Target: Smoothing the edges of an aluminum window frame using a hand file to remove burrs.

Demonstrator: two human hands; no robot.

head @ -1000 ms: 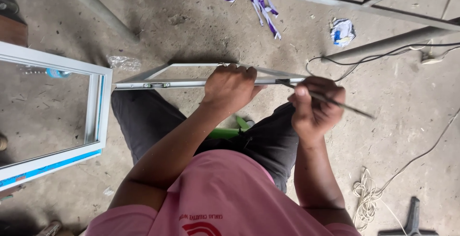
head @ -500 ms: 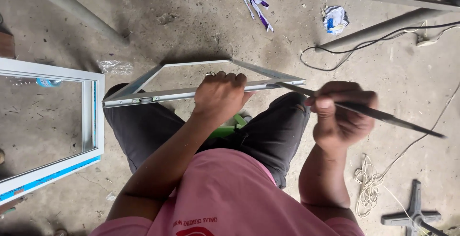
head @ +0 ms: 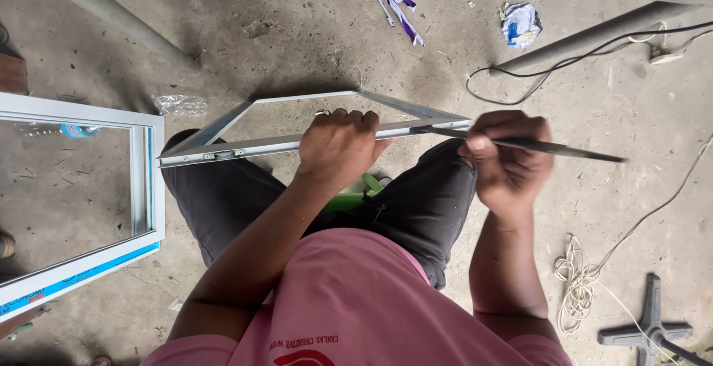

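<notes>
Holding the frame (head: 297,141) across the lap, the left hand (head: 338,147) gripped its rail. The right hand (head: 505,159) was closed on a strip (head: 549,145), apparently being worked at the frame's corner; steady alignment seemed needed.

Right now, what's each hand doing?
Left hand: closed around the metal frame.
Right hand: closed on a thin dark strip running along the frame.

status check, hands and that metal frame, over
Left hand gripping metal frame across lap. Right hand fisted on thin dark strip at frame's corner. Nothing blocking.
</notes>
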